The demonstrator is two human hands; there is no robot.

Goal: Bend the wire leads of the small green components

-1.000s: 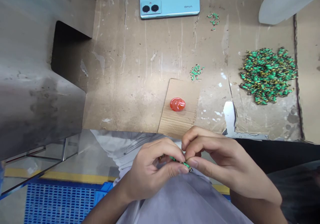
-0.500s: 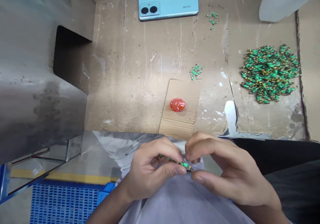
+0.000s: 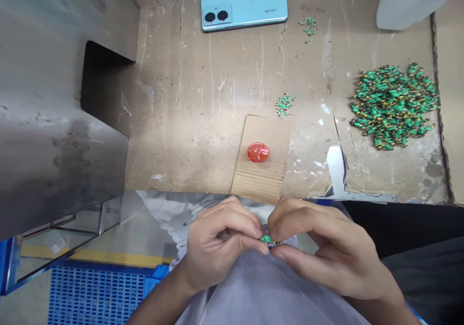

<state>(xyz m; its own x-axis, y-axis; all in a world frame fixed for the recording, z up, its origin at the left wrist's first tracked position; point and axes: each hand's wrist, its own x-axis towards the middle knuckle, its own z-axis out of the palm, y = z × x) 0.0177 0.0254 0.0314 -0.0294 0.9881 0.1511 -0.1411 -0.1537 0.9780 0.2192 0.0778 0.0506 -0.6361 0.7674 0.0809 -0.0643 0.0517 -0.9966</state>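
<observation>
My left hand (image 3: 221, 243) is closed, thumb and forefinger pinching a small green piece with a yellow-and-dark end (image 3: 267, 239). My right hand (image 3: 326, 247) has its thumb and fingertips closed around the other end of that piece. Both hands are held close together over my lap, just in front of the table edge. Fingers hide much of the piece, and what else lies inside my left palm is mostly covered. Beyond the hands, a small red oval dish (image 3: 258, 152) of glossy red stuff rests on a cardboard strip (image 3: 257, 182).
A large heap of similar green pieces (image 3: 393, 105) lies at the right. Two small clusters, one near the strip (image 3: 284, 105) and one farther back (image 3: 308, 28), sit on the cardboard-covered table. A light blue phone (image 3: 250, 4), a whitish container (image 3: 409, 4) and a metal housing (image 3: 58, 122) surround the area.
My right thumb and fingers have closed in on the piece's free end. My left fingers now cover more green, and the pieces seen inside that palm are largely hidden.
</observation>
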